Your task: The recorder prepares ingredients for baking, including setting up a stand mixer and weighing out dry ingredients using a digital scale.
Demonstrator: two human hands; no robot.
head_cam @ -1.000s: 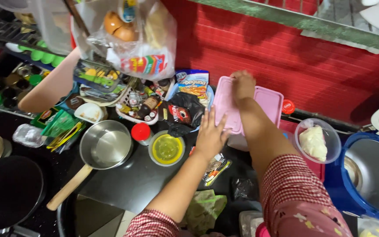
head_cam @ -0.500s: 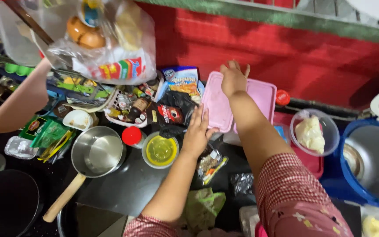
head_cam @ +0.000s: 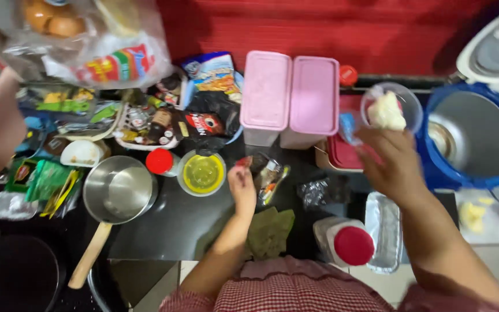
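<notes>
- Right hand [head_cam: 397, 164] is curled around the near rim of a small clear round plastic bowl [head_cam: 408, 107] with a pale lump of dough [head_cam: 387, 111] inside it, in the upper right of the frame. The fingers [head_cam: 371, 138] look closed on the rim, though the blur hides just how they pinch it.
- Left hand [head_cam: 241, 189] sits in the middle of the frame with its fingers bent over a small crinkly clear packet with colourful bits [head_cam: 268, 173]. It touches the packet's edge, but I cannot tell if it is really gripping it.
- A second ago the right hand was flat on top of the two pink plastic boxes with lids [head_cam: 290, 95], and the left hand rested near the small clear cup with a yellow inside [head_cam: 203, 173].
- Now the right hand has left the pink boxes and gone to the right, to the bowl. The left hand has slid down to the packet.
- The pink boxes now stand alone, lids shut, side by side at the top middle.
- So the work has moved from the boxes to the bowl of dough, which sits just left of the big blue round cooker with a shiny metal pot inside [head_cam: 473, 136].
- Near the bowl is a red flat container [head_cam: 345, 156], right under it.
- Lower left of the cup is a silver metal saucepan with a wooden handle [head_cam: 116, 193].
- A white jar with a red lid [head_cam: 350, 242] stands at the bottom, near the person's checked red sleeve.
</notes>
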